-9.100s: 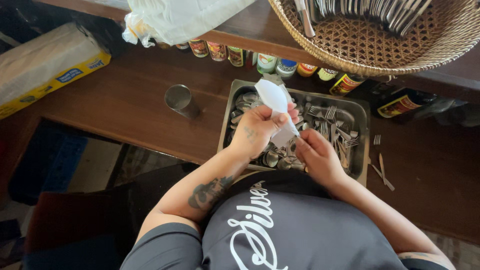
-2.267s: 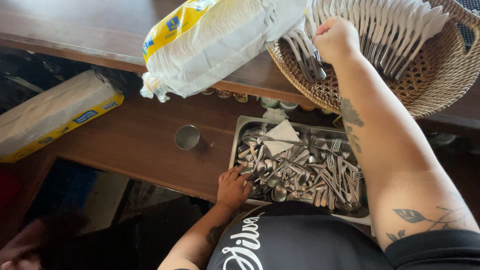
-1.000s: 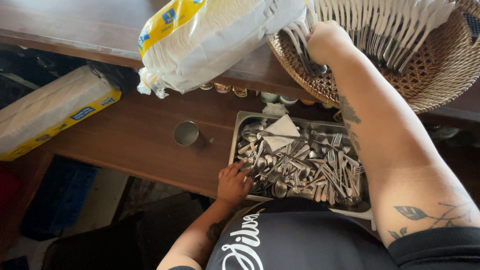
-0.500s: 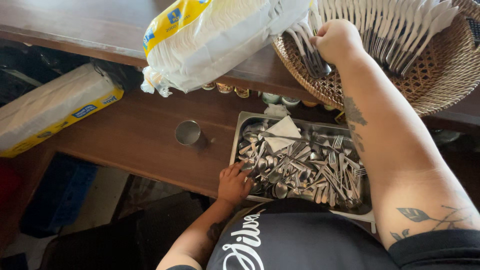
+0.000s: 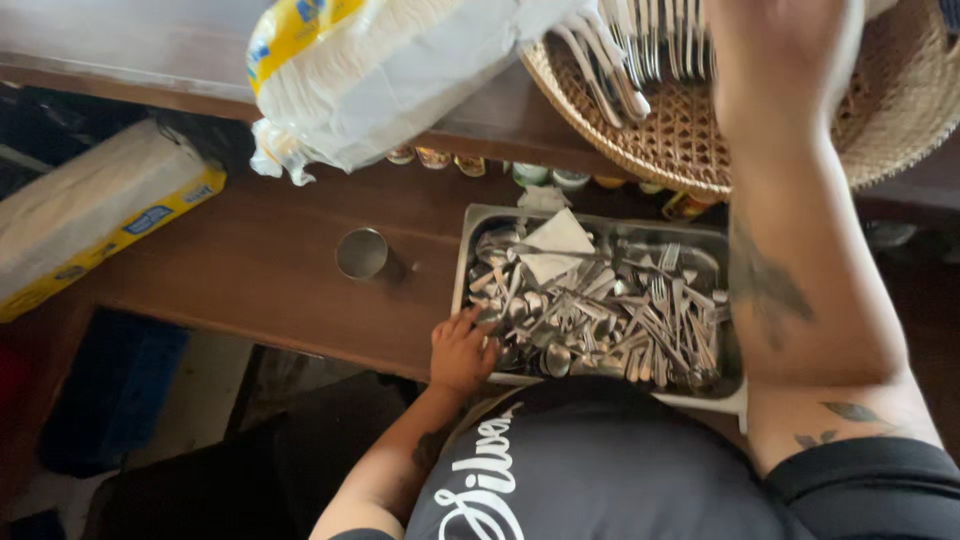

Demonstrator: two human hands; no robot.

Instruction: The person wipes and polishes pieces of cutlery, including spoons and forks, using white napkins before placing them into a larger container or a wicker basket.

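Head view, and the right hand (image 5: 785, 60) is way up at the top of the picture now, over the wicker basket (image 5: 900, 120) on the upper shelf (image 5: 480, 140). Half a second ago it sat lower and left, among the cutlery handles; now it fills the top edge, blurred, and I cannot tell whether its fingers are closed or holding anything. The row of forks (image 5: 640, 50) lies in the basket just left of that hand.

Down below, the left hand (image 5: 462, 352) has not budged: it stays on the near left corner of the metal tray (image 5: 480, 225), fingers curled loosely over the rim and touching the heap of spoons and forks (image 5: 600, 320), gripping nothing that shows. A folded white napkin (image 5: 556, 245) rests on the pile at the far left of the tray, same spot as before.

A small metal cup (image 5: 362, 253) stands on the desk (image 5: 250, 270) left of the tray. The white bag with the yellow end (image 5: 390, 70) hangs off the shelf, larger in view than earlier.
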